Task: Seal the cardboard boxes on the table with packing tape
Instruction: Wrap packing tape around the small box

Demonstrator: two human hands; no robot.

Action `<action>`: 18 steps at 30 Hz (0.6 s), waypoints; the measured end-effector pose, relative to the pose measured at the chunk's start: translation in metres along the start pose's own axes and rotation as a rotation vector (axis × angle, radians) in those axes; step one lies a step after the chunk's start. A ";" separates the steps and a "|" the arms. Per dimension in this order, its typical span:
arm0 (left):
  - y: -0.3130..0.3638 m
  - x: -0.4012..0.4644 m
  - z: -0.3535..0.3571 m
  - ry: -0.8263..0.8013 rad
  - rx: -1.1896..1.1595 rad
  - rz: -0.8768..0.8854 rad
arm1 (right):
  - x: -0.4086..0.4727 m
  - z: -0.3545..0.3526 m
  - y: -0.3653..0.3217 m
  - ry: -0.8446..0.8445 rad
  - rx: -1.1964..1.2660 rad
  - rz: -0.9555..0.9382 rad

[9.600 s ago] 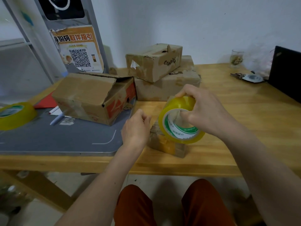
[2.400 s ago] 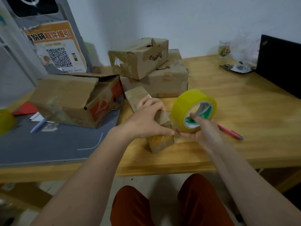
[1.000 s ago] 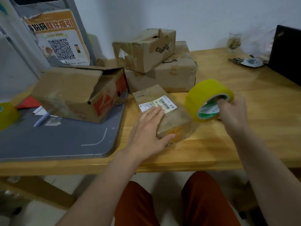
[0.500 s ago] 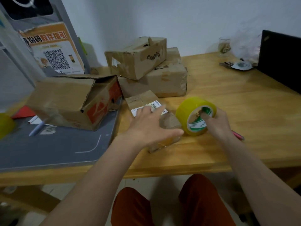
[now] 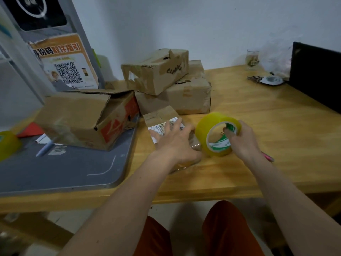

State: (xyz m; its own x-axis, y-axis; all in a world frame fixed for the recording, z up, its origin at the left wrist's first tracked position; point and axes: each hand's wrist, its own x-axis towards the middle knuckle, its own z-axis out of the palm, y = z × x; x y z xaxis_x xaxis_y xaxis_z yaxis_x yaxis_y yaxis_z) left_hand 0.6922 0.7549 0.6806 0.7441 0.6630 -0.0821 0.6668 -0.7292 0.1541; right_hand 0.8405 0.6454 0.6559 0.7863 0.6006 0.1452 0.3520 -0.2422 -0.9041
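- The light wooden worktop (image 5: 267, 126) stands against a plain white wall (image 5: 184, 24); its front edge runs across the view above the person's rust-orange trousers (image 5: 227, 228).
- A grey metal tray-like sheet with rounded corners (image 5: 64, 170) covers the worktop's left part.
- The small brown cardboard box with a white printed label (image 5: 162, 117) lies near the front edge, just right of the grey sheet.
- The left hand (image 5: 177, 143) lies flat on that box, fingers straight and spread, pressing down on its top.
- The right hand (image 5: 241, 139) grips the yellow roll of packing tape with a green-and-white core (image 5: 216, 134), fingers hooked inside the core; the roll stands on edge just beside the box, a clear strip running from it to the box's near end.
- A pink pen (image 5: 267, 157) lies under the right wrist.
- A larger worn cardboard box with red print and loose flaps (image 5: 83, 119) sits on the grey sheet.
- Two more battered cardboard boxes are stacked behind, the upper one (image 5: 156, 71) askew on the lower one (image 5: 188, 98).
- A second yellow tape roll (image 5: 7, 145) sits at the far left.
- An orange poster with a QR code (image 5: 64, 65) leans on a grey frame at the back left.
- A small drinking glass (image 5: 252, 59), keys (image 5: 265, 79) and a black flat panel (image 5: 315, 72) occupy the far right.
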 end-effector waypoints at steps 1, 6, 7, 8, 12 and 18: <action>-0.001 0.000 -0.001 -0.007 -0.013 0.005 | 0.000 -0.002 -0.002 0.002 -0.028 -0.009; -0.013 -0.009 -0.002 0.154 -0.253 0.061 | -0.002 -0.005 -0.016 -0.083 -0.087 -0.035; -0.019 -0.013 -0.001 0.198 -0.319 0.069 | -0.003 -0.004 -0.022 -0.098 -0.083 -0.050; -0.024 -0.017 0.000 0.242 -0.382 0.077 | -0.004 -0.003 -0.030 -0.105 -0.081 -0.069; -0.046 -0.030 0.009 0.464 -0.614 0.126 | -0.012 0.011 -0.066 -0.132 0.172 -0.074; -0.058 -0.029 0.036 0.668 -1.048 0.103 | -0.041 0.062 -0.081 -0.328 0.195 0.001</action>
State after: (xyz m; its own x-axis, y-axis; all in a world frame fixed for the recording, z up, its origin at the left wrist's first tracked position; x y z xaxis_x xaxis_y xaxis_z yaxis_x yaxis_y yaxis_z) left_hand 0.6334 0.7714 0.6388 0.4193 0.7910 0.4455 0.0233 -0.4999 0.8658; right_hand 0.7489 0.6876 0.6980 0.5714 0.8199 0.0361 0.2229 -0.1127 -0.9683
